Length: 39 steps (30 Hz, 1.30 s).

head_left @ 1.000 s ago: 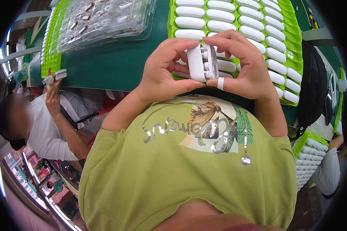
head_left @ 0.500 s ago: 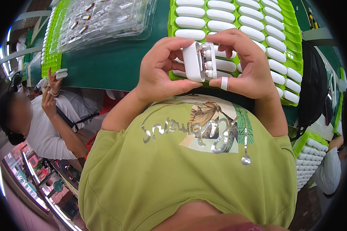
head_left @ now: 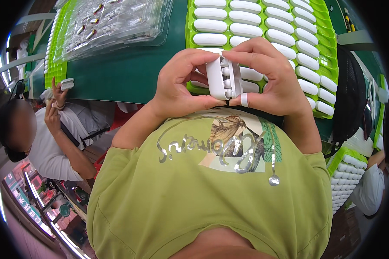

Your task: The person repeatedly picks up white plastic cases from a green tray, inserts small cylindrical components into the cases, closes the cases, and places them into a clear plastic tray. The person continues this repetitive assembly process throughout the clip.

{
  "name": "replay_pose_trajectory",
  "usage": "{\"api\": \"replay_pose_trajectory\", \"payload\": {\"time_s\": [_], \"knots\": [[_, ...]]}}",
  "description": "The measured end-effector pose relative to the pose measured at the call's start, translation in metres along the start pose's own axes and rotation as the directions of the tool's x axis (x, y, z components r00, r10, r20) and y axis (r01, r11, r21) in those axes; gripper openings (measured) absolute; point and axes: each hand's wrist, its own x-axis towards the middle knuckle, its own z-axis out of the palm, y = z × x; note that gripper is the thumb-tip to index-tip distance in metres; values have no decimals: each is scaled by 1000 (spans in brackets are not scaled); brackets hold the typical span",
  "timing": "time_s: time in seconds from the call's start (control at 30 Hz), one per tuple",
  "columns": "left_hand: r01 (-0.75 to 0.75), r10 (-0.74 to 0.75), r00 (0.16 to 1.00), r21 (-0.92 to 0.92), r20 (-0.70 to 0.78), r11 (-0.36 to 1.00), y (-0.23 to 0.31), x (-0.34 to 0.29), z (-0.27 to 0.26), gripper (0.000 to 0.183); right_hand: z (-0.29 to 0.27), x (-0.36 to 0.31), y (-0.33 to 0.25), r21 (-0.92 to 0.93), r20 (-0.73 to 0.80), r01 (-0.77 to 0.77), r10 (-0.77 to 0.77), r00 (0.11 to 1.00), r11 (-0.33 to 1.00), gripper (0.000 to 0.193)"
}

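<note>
My left hand (head_left: 173, 84) grips the white, rounded outer shell (head_left: 215, 80) of what looks like an earbud charging case, fingers on its top end and thumb on its bottom end. Opposite it, my right hand (head_left: 275, 77) pinches a white inner piece (head_left: 235, 82) by its two ends, a white band around the thumb. Small rounded white bumps show in the narrow gap between both parts, and the inner piece sits partly in the shell's mouth. Behind my hands lies a bright green tray (head_left: 328, 47) with rows of white oval cases (head_left: 245, 29).
Clear plastic trays (head_left: 116, 39) with small metallic parts are stacked at the far left on the dark green table (head_left: 112, 80). A co-worker's hand (head_left: 58, 93) holds a white case (head_left: 67, 83) at the left. A black bag (head_left: 351, 99) hangs at the right, near another filled tray (head_left: 348, 172).
The inner piece has moved left into the shell, so the gap has narrowed and the wiring inside is now hidden. Both hands have come closer together and slightly lower.
</note>
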Motion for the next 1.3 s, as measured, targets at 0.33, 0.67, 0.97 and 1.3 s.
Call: {"api": "replay_pose_trajectory", "payload": {"time_s": [0.33,0.67,0.97,1.3], "knots": [[-1,-6,996,80,86,997,4,0,0,76,-7,2,-5,-20,30,30,-29,999,999,58],[24,-25,998,14,51,1000,3,-1,1,75,-2,0,-4,23,-12,-66,67,998,998,57],[91,-93,996,-163,-6,983,-8,-8,9,73,4,3,1,59,33,-82,80,996,995,60],[17,-15,995,-22,95,1000,4,23,-28,71,6,25,-3,22,-37,-104,105,994,994,61]]}}
